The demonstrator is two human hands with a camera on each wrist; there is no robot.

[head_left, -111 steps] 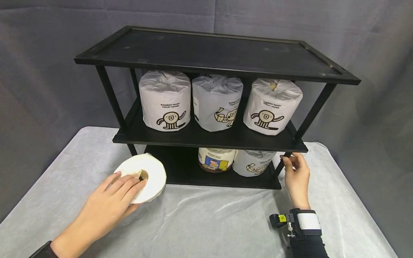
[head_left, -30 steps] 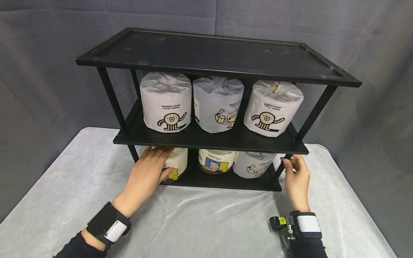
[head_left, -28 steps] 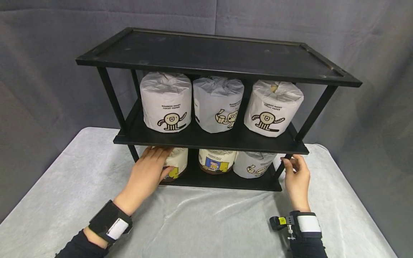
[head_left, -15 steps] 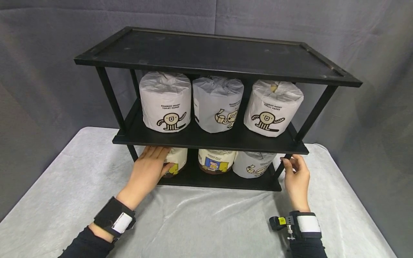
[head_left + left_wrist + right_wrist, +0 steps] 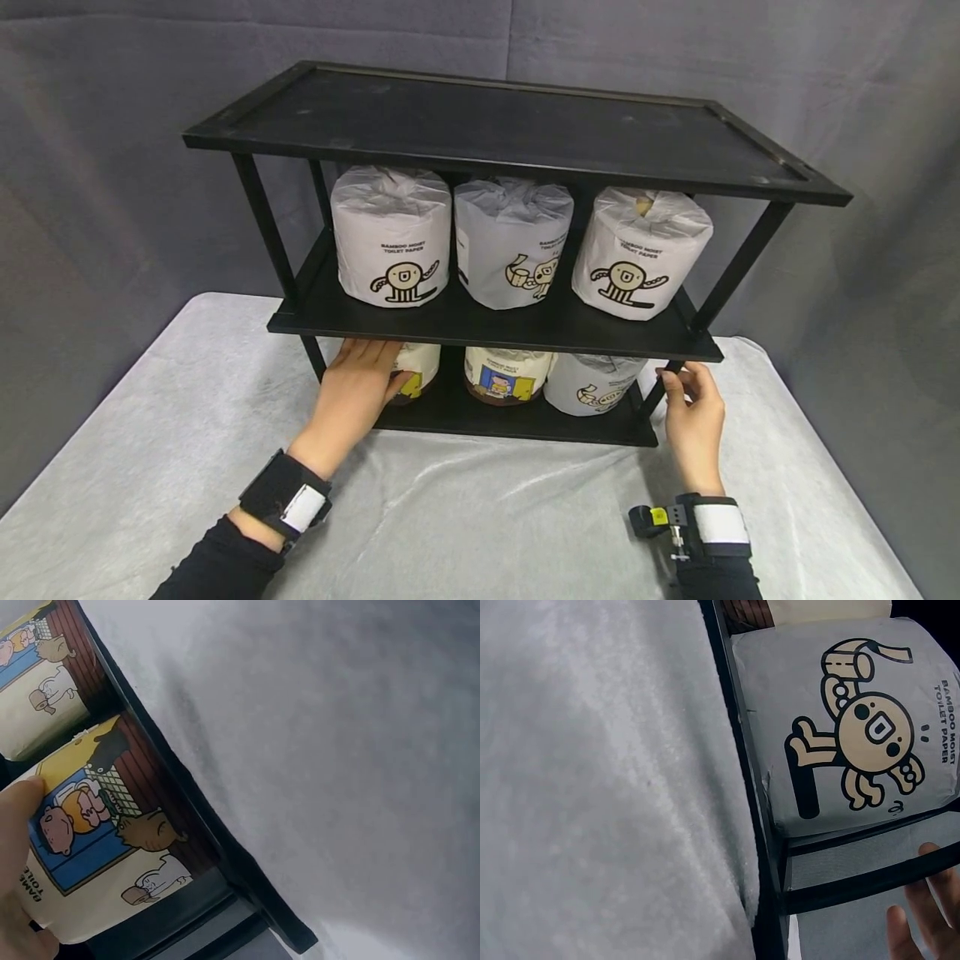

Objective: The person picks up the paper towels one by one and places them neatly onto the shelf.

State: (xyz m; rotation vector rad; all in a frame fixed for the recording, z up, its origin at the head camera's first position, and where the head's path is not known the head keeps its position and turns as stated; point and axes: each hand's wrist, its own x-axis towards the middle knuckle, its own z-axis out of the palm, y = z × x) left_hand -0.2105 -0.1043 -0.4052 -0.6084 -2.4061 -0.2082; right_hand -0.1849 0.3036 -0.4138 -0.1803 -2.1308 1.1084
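Note:
My left hand (image 5: 352, 396) reaches under the middle shelf and holds a cream toilet paper roll (image 5: 416, 367) at the left of the bottom shelf. Its thumb (image 5: 21, 799) lies on the printed front in the left wrist view; the other fingers are partly hidden. My right hand (image 5: 693, 412) holds the front right post (image 5: 655, 396) of the black rack (image 5: 517, 125), thumb and fingers about it. The right wrist view shows fingers (image 5: 926, 907) behind the dark post. A second cream roll (image 5: 506, 375) and a white roll (image 5: 592, 385) stand on the same bottom shelf.
Three white wrapped toilet paper rolls (image 5: 393, 237) stand in a row on the middle shelf (image 5: 480, 329). The rack stands on a table with a pale cloth (image 5: 487, 517), before a grey curtain (image 5: 112, 150).
My left hand has brought the cream roll from the table at the front left onto the bottom shelf, and the roll now sits slightly deeper. The right hand stays at the post.

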